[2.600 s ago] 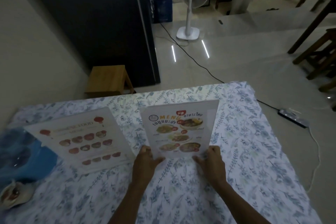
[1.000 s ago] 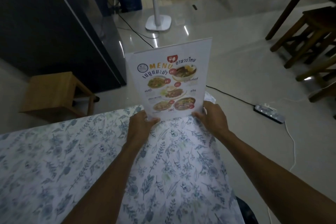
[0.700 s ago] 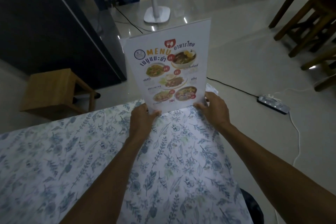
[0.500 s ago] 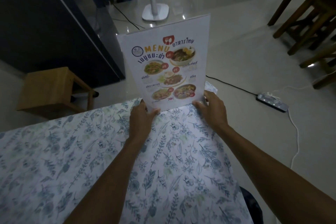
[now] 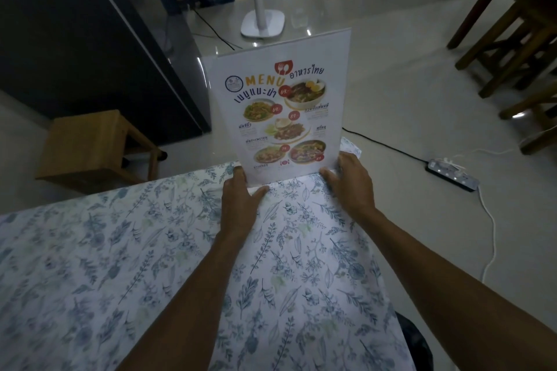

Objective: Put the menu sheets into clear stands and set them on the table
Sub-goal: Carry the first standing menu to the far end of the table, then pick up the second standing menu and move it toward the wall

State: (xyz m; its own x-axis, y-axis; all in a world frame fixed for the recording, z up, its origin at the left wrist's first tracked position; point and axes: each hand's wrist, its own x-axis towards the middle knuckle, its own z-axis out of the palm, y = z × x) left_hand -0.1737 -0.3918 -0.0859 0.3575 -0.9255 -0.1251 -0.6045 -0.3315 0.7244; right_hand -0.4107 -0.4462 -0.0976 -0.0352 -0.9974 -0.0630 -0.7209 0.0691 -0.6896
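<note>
Left of the hands, a wooden stool (image 5: 90,147) sits on the pale floor beside a dark cabinet (image 5: 90,39). The left hand (image 5: 241,199) and right hand (image 5: 351,185) each pinch a bottom corner of the menu stand (image 5: 280,108) (sheet inside, upright) at the far edge of the floral-clothed worktop (image 5: 150,265). A fan base (image 5: 262,24) stands beyond them, a power strip (image 5: 452,175) and wooden chairs (image 5: 512,48) to their right.

Tablecloth (image 5: 126,265) is wide open on the near and left side, loads of room to slide a hand through. Only blocker is the upright menu stand (image 5: 280,105) at the far corner, with both hands clamped round its base.
</note>
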